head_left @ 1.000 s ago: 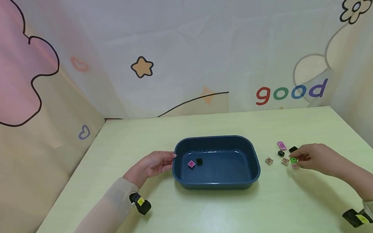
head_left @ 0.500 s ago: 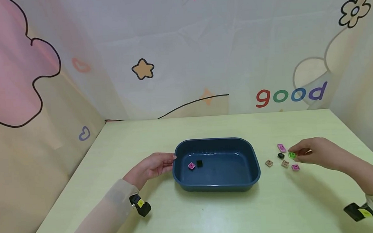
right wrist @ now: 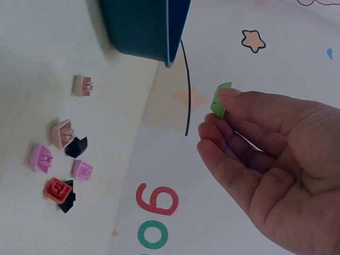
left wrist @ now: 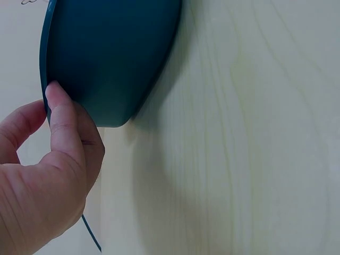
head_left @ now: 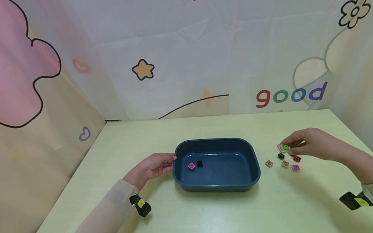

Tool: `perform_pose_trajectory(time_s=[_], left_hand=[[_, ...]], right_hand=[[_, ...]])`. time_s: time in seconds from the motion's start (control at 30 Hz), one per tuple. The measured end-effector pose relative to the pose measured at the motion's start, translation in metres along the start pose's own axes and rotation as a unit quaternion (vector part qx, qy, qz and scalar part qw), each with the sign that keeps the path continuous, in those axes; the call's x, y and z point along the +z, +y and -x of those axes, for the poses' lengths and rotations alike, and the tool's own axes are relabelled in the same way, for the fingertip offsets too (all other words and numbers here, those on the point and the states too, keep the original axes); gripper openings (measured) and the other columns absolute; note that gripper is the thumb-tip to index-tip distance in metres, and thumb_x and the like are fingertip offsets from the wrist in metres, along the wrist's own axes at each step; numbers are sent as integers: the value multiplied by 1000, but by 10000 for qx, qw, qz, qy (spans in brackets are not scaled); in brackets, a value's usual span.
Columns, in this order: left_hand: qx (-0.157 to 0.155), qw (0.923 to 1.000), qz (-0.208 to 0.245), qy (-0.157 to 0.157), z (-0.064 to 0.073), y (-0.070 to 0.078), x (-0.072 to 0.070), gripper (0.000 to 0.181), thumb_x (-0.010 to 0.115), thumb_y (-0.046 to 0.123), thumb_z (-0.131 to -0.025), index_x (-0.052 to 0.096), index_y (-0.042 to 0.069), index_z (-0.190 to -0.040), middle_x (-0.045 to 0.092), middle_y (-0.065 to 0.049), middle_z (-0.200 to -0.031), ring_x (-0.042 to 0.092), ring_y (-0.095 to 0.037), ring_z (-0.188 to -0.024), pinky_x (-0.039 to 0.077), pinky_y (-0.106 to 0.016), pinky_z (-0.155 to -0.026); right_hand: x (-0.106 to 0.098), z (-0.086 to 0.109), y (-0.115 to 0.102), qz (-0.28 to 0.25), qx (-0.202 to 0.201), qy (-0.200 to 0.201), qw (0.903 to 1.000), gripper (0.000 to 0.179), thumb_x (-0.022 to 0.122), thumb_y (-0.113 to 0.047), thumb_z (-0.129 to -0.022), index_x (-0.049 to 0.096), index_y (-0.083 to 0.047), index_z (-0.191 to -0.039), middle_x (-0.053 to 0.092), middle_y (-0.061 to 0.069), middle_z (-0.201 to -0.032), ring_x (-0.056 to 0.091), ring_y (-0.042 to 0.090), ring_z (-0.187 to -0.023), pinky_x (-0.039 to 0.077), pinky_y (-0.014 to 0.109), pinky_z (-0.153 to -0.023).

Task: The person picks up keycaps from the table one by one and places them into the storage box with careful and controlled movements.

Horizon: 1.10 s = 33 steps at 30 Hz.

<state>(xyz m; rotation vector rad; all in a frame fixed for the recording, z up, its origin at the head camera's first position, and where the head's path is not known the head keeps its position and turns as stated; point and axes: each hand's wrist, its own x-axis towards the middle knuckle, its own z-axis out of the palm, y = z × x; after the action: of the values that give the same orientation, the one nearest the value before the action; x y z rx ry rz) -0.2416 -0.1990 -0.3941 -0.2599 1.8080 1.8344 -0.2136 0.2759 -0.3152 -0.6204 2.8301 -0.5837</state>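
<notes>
My left hand (head_left: 151,167) grips the left rim of a dark blue rectangular tray (head_left: 217,187), thumb on one side of the wall and fingers on the other. Inside the tray lie a pink keycap (head_left: 191,166) and a black keycap (head_left: 199,163). To the right, above the table, my right hand (head_left: 317,145) pinches a green keycap (right wrist: 220,101) between thumb and fingers. Below it are loose keycaps: a red one (right wrist: 58,190), two beige ones, two pink ones and two black ones. In the head view this hand hides part of the group.
The pale wooden table (head_left: 137,139) runs back to a printed cloth backdrop (head_left: 184,61). A beige keycap (head_left: 269,163) lies nearest the tray's right wall. Side cloths stand at the left and right table edges.
My right hand has lifted the green keycap and moved it away from me and slightly left. A red keycap has come into sight. My left hand stays on the tray rim.
</notes>
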Motion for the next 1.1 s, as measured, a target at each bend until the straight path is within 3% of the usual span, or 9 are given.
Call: perform_pose_trajectory(time_s=[0.17, 0.43, 0.9, 1.1], left_hand=[[10, 10000, -13, 6, -1, -1, -1, 43, 53, 11, -105, 49, -9, -144, 71, 3, -86, 70, -4, -73, 62, -15, -72], [-11, 10000, 0, 11, -1, -1, -1, 44, 54, 11, -106, 49, -9, -144, 71, 2, -86, 69, -4, -73, 61, -14, -72], [13, 10000, -2, -27, -1, 0, -1, 44, 52, 10, -106, 48, -9, -145, 70, 3, -84, 68, -4, -73, 61, -15, -71], [-11, 10000, -51, 24, -1, 1, -1, 43, 53, 11, -106, 49, -9, -144, 71, 2, -85, 69, -4, -73, 62, -15, -72]], right_hand=[[-5, -5, -11, 52, -71, -2, 10000, 34, 72, -10, -93, 69, 6, -122, 76, 7, -99, 63, 11, -80, 54, 18, -65], [-12, -16, -27, -118, -286, -96, 9995, 32, 72, -10, -94, 70, 5, -122, 77, 10, -105, 66, 9, -80, 56, 16, -67], [-25, -35, -47, -112, -636, -54, 9979, 29, 73, -10, -93, 73, 0, -120, 77, 3, -102, 70, 14, -90, 57, 15, -70], [-28, -46, -57, -32, -713, -43, 9974, 28, 73, -11, -93, 73, 0, -119, 78, 2, -100, 70, 14, -90, 61, 23, -75]])
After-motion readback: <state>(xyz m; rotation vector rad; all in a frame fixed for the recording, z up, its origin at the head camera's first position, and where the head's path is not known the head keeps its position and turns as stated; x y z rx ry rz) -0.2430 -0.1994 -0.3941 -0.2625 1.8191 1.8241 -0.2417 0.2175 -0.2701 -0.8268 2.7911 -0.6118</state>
